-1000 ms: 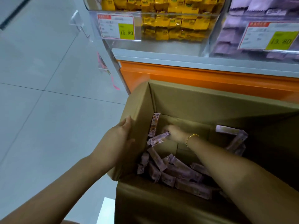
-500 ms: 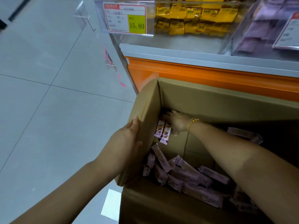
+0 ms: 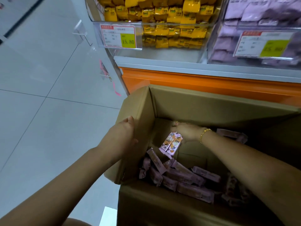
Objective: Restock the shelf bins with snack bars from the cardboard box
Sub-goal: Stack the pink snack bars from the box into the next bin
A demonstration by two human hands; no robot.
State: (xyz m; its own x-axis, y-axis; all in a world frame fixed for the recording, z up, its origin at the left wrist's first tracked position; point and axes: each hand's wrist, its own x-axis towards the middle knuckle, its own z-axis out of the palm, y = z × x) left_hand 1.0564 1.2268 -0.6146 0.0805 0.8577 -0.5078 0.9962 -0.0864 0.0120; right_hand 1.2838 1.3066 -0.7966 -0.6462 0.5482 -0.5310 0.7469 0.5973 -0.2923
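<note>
Head cam: right hand has its fingers curled round a couple of pink, orange-printed wrapped snack bars, which hang just under the palm inside the brown cardboard box. Left of that, the left hand grips the box's side flap. Loose pink bars are piled below the fingers. Well above sit the clear plastic shelf bin of yellow packets and the clear bin of purple packets.

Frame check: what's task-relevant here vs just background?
In play: cardboard box, loose bars inside it, two bars gripped by right hand, left hand holding the box flap, purple-pack bin (likely destination).
Background: yellow-pack bin, price tag, orange shelf base, floor tiles.
</note>
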